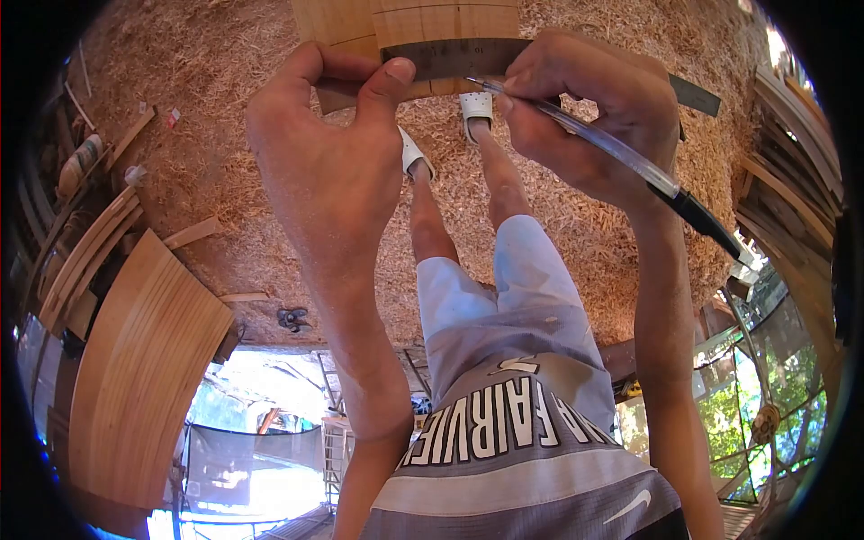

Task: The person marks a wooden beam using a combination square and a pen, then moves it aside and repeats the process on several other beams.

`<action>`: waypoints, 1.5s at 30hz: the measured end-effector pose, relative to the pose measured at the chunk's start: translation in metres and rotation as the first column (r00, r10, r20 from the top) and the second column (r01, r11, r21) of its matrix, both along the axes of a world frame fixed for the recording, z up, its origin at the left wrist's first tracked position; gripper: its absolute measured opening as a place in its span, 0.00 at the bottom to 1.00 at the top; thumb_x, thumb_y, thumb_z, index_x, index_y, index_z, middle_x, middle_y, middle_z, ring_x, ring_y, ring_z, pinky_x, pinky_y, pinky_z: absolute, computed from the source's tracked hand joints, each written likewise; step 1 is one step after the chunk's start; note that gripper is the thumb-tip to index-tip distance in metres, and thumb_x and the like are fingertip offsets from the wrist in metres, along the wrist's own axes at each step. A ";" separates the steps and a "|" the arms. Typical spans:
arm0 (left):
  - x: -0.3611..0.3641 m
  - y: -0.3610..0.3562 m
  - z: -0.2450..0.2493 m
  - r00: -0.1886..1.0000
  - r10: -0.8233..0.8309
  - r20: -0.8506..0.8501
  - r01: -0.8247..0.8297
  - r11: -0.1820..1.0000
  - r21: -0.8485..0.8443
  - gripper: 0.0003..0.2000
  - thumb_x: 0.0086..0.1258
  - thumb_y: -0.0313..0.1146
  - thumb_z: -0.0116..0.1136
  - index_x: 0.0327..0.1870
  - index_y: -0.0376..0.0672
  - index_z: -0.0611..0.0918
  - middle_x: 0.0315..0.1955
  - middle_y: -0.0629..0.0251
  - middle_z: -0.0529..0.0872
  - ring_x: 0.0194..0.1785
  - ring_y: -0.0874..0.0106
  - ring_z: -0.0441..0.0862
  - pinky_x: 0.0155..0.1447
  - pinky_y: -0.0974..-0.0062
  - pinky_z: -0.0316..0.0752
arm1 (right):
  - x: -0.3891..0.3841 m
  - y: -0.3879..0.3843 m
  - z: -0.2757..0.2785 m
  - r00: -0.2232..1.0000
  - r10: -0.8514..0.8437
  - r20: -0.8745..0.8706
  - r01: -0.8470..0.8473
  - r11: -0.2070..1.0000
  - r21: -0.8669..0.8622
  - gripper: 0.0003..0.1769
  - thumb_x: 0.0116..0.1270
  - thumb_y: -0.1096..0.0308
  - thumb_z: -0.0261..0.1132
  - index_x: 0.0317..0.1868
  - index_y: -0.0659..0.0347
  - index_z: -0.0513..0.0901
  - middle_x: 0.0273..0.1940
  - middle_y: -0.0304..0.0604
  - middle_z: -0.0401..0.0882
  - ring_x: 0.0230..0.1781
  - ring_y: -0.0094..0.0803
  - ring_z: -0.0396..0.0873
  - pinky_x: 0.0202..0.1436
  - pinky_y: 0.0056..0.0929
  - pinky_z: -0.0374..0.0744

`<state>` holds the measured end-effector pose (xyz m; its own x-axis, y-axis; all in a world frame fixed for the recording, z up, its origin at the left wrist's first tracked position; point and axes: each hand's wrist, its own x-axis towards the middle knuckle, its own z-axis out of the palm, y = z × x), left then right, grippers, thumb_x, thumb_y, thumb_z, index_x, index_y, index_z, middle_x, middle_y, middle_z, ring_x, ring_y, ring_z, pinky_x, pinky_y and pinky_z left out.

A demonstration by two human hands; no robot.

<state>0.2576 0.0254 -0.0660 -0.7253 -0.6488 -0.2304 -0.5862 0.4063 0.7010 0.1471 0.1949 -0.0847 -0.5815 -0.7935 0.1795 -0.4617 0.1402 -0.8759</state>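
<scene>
A dark metal ruler (pixel 441 61) lies across the edge of a pale wooden board (pixel 447 20) at the top of the view. My left hand (pixel 328 148) is closed on the ruler's left part, its thumb tip pressing the face; several of its fingers are hidden behind. My right hand (pixel 601 112) pinches a clear ballpoint pen (pixel 612 147) with a black cap on its rear end. The pen's tip points left, by the ruler's lower edge. My right fingers also overlap the ruler, whose far end sticks out to the right beyond them.
Wood shavings (pixel 576 243) cover the ground around my white clogs (pixel 477 105). A wide wooden panel (pixel 144 378) stands at the left, near stacked boards (pixel 94 243). More planks (pixel 792 171) are piled at the right.
</scene>
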 end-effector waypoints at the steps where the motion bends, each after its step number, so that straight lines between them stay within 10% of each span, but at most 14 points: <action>1: 0.000 0.000 0.000 1.000 0.004 0.004 -0.004 1.000 0.003 0.10 0.65 0.30 0.74 0.34 0.32 0.86 0.30 0.54 0.90 0.37 0.63 0.87 0.51 0.62 0.77 | 0.000 0.000 0.000 1.000 0.000 0.000 0.000 1.000 0.000 0.07 0.54 0.85 0.72 0.32 0.70 0.83 0.32 0.48 0.87 0.30 0.30 0.88 0.34 0.24 0.84; 10: 0.000 0.002 0.001 1.000 0.029 -0.006 -0.029 0.999 0.019 0.10 0.65 0.30 0.74 0.34 0.33 0.86 0.28 0.55 0.90 0.35 0.63 0.87 0.47 0.63 0.78 | -0.009 0.012 0.001 0.989 0.140 -0.041 -0.140 0.990 -0.008 0.07 0.56 0.85 0.71 0.36 0.70 0.84 0.34 0.49 0.88 0.31 0.28 0.87 0.33 0.23 0.83; 13: 0.000 0.002 0.000 0.999 -0.008 -0.035 0.007 1.000 -0.026 0.09 0.64 0.30 0.74 0.33 0.34 0.86 0.27 0.55 0.90 0.32 0.61 0.86 0.45 0.63 0.78 | -0.015 0.027 0.001 0.942 -0.082 0.326 0.121 0.988 -0.101 0.08 0.67 0.76 0.71 0.45 0.69 0.85 0.41 0.47 0.89 0.33 0.26 0.86 0.36 0.25 0.83; 15: 0.001 0.000 0.000 1.000 0.014 -0.010 -0.015 1.000 -0.014 0.09 0.64 0.30 0.75 0.34 0.35 0.86 0.27 0.56 0.90 0.36 0.60 0.87 0.47 0.62 0.77 | -0.027 0.023 0.012 0.926 -0.368 -0.083 0.376 0.919 0.117 0.12 0.78 0.64 0.66 0.53 0.63 0.85 0.44 0.41 0.88 0.30 0.25 0.83 0.37 0.29 0.83; 19: 0.002 0.002 -0.002 0.997 0.037 0.065 -0.036 0.999 -0.016 0.08 0.62 0.30 0.76 0.35 0.39 0.86 0.31 0.60 0.90 0.52 0.59 0.85 0.55 0.59 0.75 | -0.025 0.055 0.018 0.981 -0.153 -0.123 0.195 0.706 0.681 0.17 0.78 0.51 0.67 0.42 0.56 0.87 0.26 0.44 0.83 0.25 0.36 0.83 0.32 0.38 0.77; 22: 0.012 -0.002 -0.007 0.997 -0.026 -0.070 0.025 1.000 -0.015 0.14 0.60 0.30 0.77 0.45 0.41 0.86 0.42 0.61 0.90 0.60 0.57 0.80 0.63 0.56 0.71 | 0.008 0.054 0.031 0.930 -0.367 0.030 0.202 0.578 0.791 0.16 0.78 0.52 0.66 0.43 0.56 0.86 0.24 0.43 0.81 0.24 0.31 0.80 0.31 0.37 0.76; 28: 0.011 -0.007 -0.015 0.897 -0.312 -0.312 0.260 0.945 -0.198 0.40 0.58 0.40 0.80 0.74 0.48 0.75 0.69 0.61 0.79 0.73 0.52 0.72 0.77 0.53 0.62 | 0.111 0.011 0.024 0.552 -0.658 0.512 0.436 0.751 0.496 0.10 0.77 0.70 0.65 0.52 0.66 0.84 0.32 0.48 0.84 0.29 0.34 0.83 0.35 0.35 0.79; 32: 0.003 -0.012 -0.008 0.864 -0.487 -0.131 0.424 0.841 -0.335 0.46 0.57 0.45 0.81 0.79 0.49 0.71 0.76 0.62 0.74 0.80 0.53 0.64 0.82 0.52 0.59 | 0.149 -0.019 0.005 0.438 -0.671 0.598 0.555 0.725 0.408 0.10 0.77 0.70 0.65 0.52 0.68 0.84 0.31 0.51 0.84 0.30 0.38 0.86 0.36 0.37 0.80; 38: -0.003 -0.025 -0.006 0.793 -0.609 -0.014 0.537 0.709 -0.457 0.49 0.54 0.47 0.81 0.80 0.51 0.70 0.78 0.70 0.72 0.82 0.55 0.61 0.82 0.50 0.56 | 0.151 -0.028 0.009 0.370 -0.693 0.619 0.612 0.683 0.399 0.12 0.78 0.67 0.65 0.52 0.68 0.84 0.31 0.50 0.84 0.29 0.33 0.82 0.36 0.33 0.77; 45: -0.015 -0.031 0.004 0.701 -0.677 0.224 0.697 0.584 -0.416 0.51 0.53 0.49 0.78 0.81 0.42 0.69 0.80 0.58 0.69 0.83 0.45 0.57 0.84 0.46 0.51 | 0.141 -0.027 0.010 0.457 -0.712 0.533 0.629 0.682 0.372 0.12 0.80 0.65 0.65 0.51 0.68 0.84 0.29 0.44 0.82 0.29 0.26 0.78 0.35 0.30 0.75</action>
